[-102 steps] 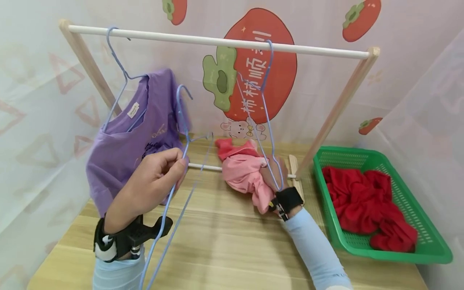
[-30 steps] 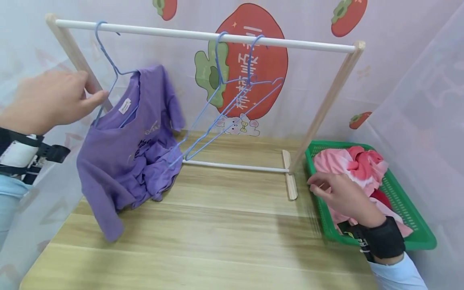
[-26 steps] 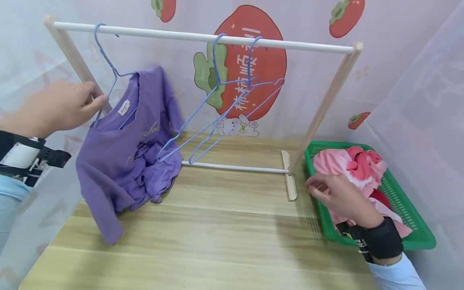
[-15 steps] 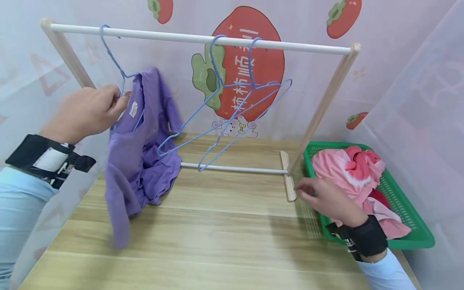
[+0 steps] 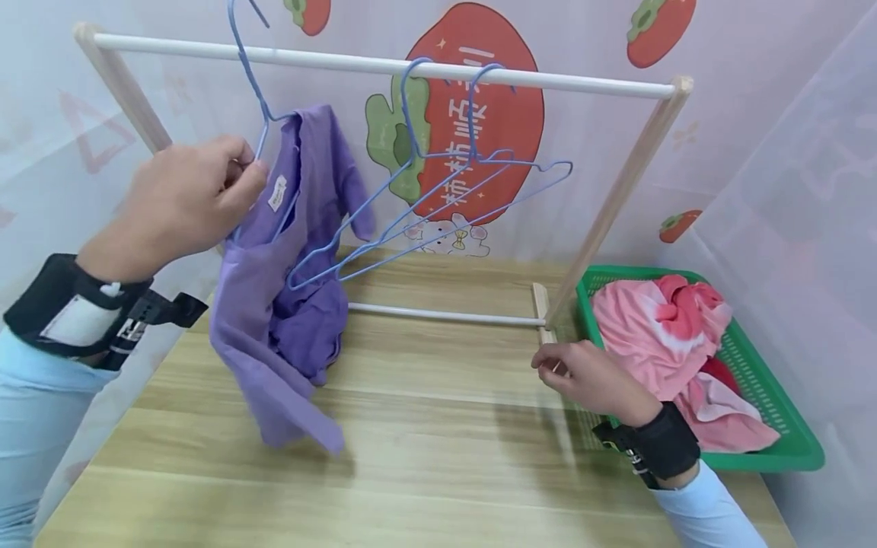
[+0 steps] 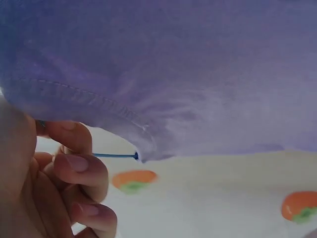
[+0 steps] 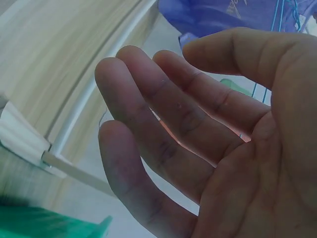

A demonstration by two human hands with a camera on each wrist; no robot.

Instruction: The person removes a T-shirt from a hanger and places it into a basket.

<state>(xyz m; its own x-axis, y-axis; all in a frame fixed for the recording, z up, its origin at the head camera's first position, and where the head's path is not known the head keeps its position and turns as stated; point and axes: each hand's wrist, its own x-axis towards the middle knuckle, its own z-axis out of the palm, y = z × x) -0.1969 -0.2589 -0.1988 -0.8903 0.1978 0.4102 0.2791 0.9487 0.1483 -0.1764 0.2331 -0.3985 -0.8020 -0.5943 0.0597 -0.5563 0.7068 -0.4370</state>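
Observation:
My left hand [image 5: 181,202] pinches the shoulder wire of a blue wire hanger [image 5: 251,80] that carries a purple long-sleeved shirt [image 5: 250,304]. The hanger's hook stands above the white rail [image 5: 329,61], off it. In the left wrist view, the fingers [image 6: 81,181] curl beside the shirt's neckline. My right hand [image 5: 596,377] hovers over the table to the left of the green basket, its fingers loosely bent and holding nothing. Two bare blue hangers [image 5: 411,114] hang from the rail's middle, overlapping each other.
The rack has wooden side posts [image 5: 620,202] and a white lower bar [image 5: 445,313]. A green basket [image 5: 808,441] at the right holds a pink garment [image 5: 640,320] over a red one [image 5: 719,374]. Behind stands a white cloth backdrop printed with persimmons [image 5: 479,114].
Pink garment went into the basket; the second bare hanger went onto the rail. My left hand then gripped the shirt's hanger and lifted it off, moving right. My right hand drifted left.

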